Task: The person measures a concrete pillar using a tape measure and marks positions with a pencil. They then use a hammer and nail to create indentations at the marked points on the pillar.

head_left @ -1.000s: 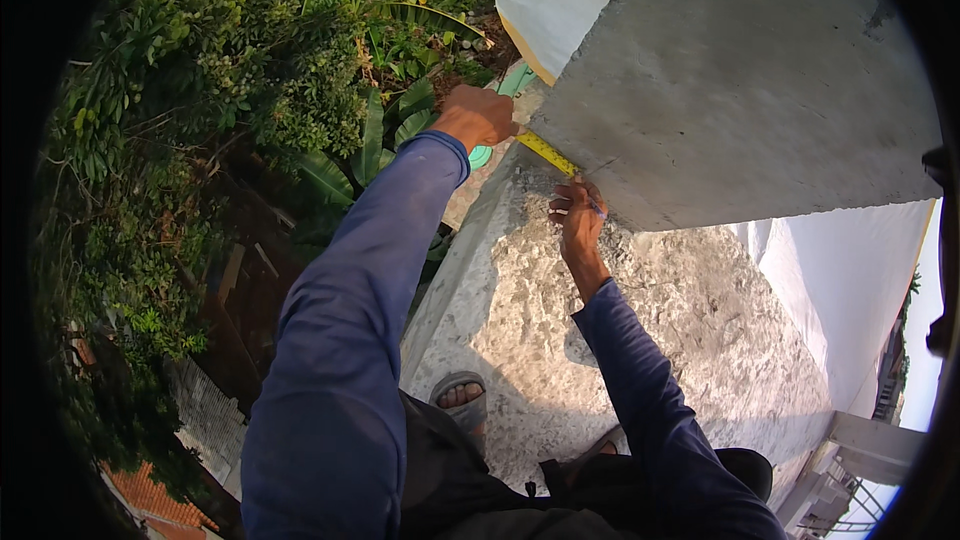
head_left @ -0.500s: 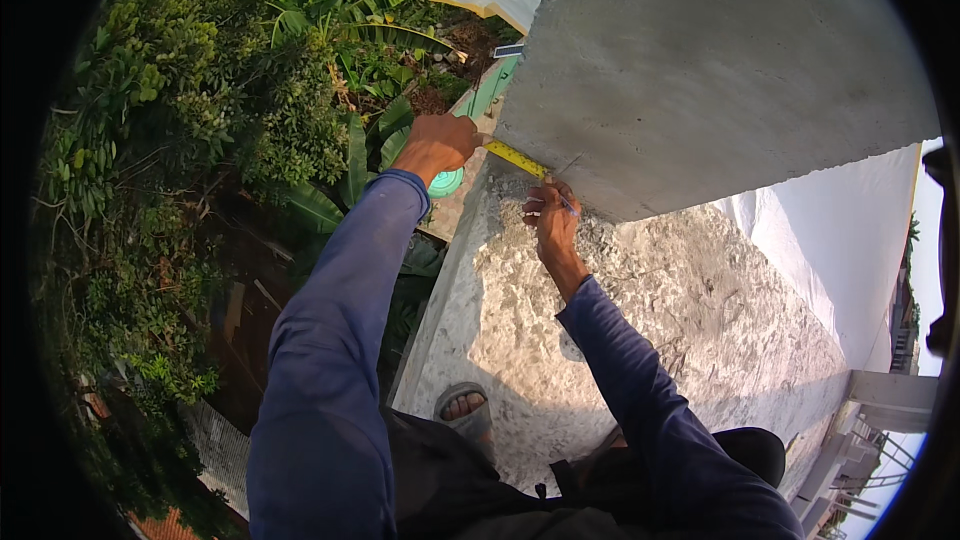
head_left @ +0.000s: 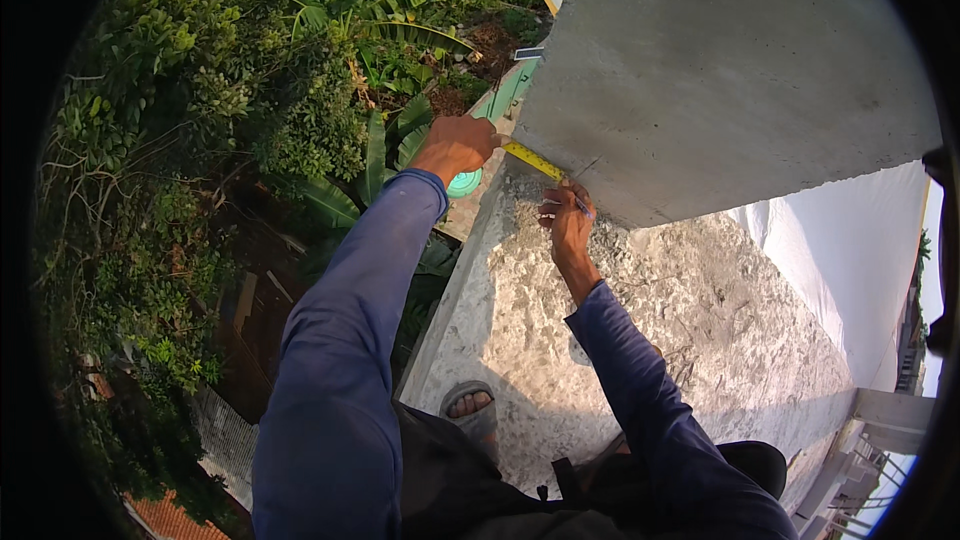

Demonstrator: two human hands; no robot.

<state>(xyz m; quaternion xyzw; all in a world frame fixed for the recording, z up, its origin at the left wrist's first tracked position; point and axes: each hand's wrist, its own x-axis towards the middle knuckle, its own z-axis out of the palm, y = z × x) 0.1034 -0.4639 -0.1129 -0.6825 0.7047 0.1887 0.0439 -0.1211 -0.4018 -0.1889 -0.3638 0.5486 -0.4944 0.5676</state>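
My left hand (head_left: 455, 148) is closed on a yellow tape measure, whose case is hidden by my fingers. The blade (head_left: 532, 158) stretches diagonally along the lower edge of a grey concrete block (head_left: 720, 70). At the blade's lower right end, my right hand (head_left: 568, 230) has its fingers curled around a thin blue pen or pencil (head_left: 582, 206), with fingertips at the tape and the block's face. Short dark lines show on the concrete just beside them.
I stand in sandals on a rough concrete ledge (head_left: 680, 310). Its left edge drops toward trees (head_left: 170, 120), banana plants and roofs below. A green strip and round turquoise object lie beyond the corner. White sheeting (head_left: 830, 260) hangs at right, above concrete beams (head_left: 890, 410).
The view has shifted slightly, moving the block and ledge within the picture. Both hands stay at the tape along the block's edge, with little visible movement relative to it.
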